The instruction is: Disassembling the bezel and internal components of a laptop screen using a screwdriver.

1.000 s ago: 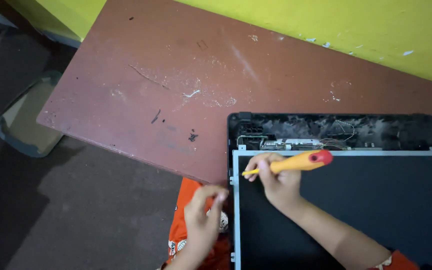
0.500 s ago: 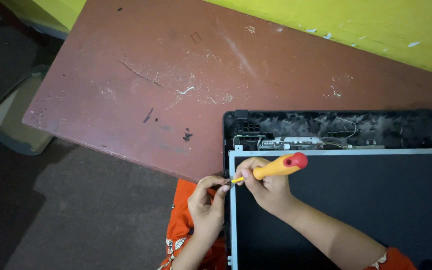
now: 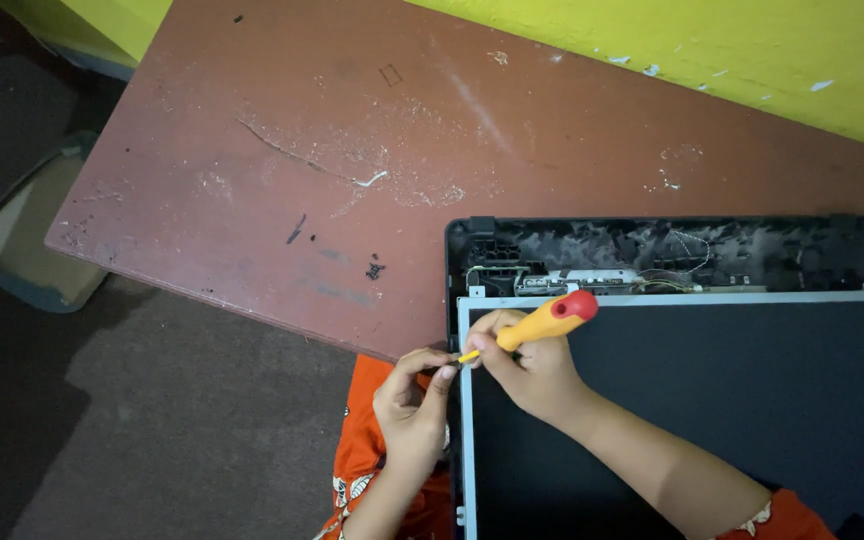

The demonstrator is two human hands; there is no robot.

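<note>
A dismantled laptop lid (image 3: 652,250) lies on the table's right, its dark screen panel (image 3: 712,390) framed by a silver metal edge. My right hand (image 3: 527,370) grips a yellow screwdriver with a red cap (image 3: 542,322), its tip pointing left at the panel's left edge. My left hand (image 3: 414,400) has its fingers pinched at that tip, beside the panel's left rim. Whether a screw sits between those fingers is too small to tell. Orange clothing shows below my left hand.
The worn reddish-brown table (image 3: 352,180) carries scratches and white dust. A yellow wall (image 3: 752,50) runs behind it. On the dark floor at left lies a tray-like object with a grey rim (image 3: 22,235).
My left hand rose from beside the orange clothing to meet the screwdriver tip. My right hand tilted the screwdriver and shifted slightly left along the panel's edge.
</note>
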